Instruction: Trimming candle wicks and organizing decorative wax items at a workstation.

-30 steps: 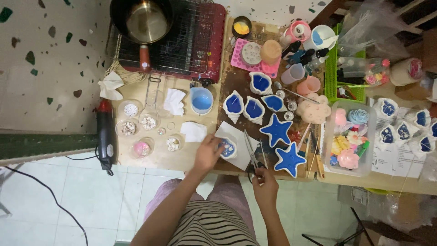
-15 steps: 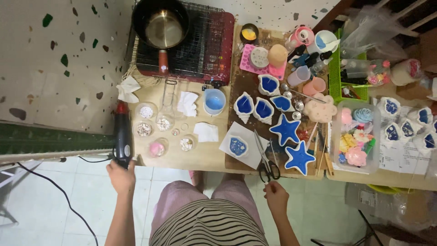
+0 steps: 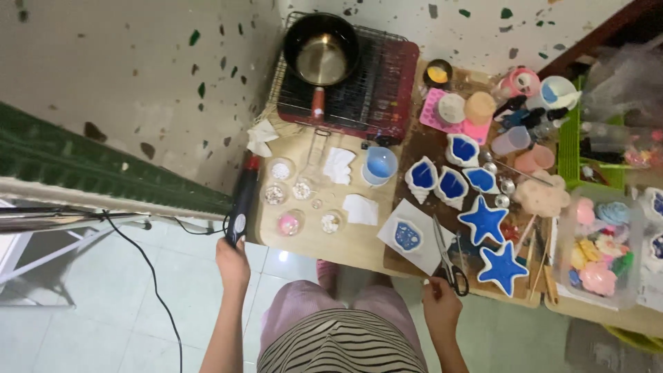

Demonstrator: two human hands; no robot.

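Note:
My left hand (image 3: 233, 262) grips the butt end of a black heat gun (image 3: 243, 197) with a red nozzle, lying along the left edge of the wooden table (image 3: 345, 242). Its black cord (image 3: 148, 276) trails down over the floor. My right hand (image 3: 440, 304) rests at the table's front edge, fingers curled, touching the handles of black scissors (image 3: 447, 259). Just left of the scissors a small shell-shaped mould with blue fill (image 3: 407, 235) lies on a white paper sheet.
Small glass dishes of beads (image 3: 290, 190) and a blue cup (image 3: 380, 164) stand mid-table. Blue star moulds (image 3: 494, 242) and shell moulds (image 3: 442, 181) lie right. A pan (image 3: 322, 52) sits on a red stove at the back. A clear box of trinkets (image 3: 597, 252) is far right.
My left hand left the small blue mould, swung to the table's left edge and took hold of the heat gun. My right hand drew back from the scissors' handles. The view shifted left.

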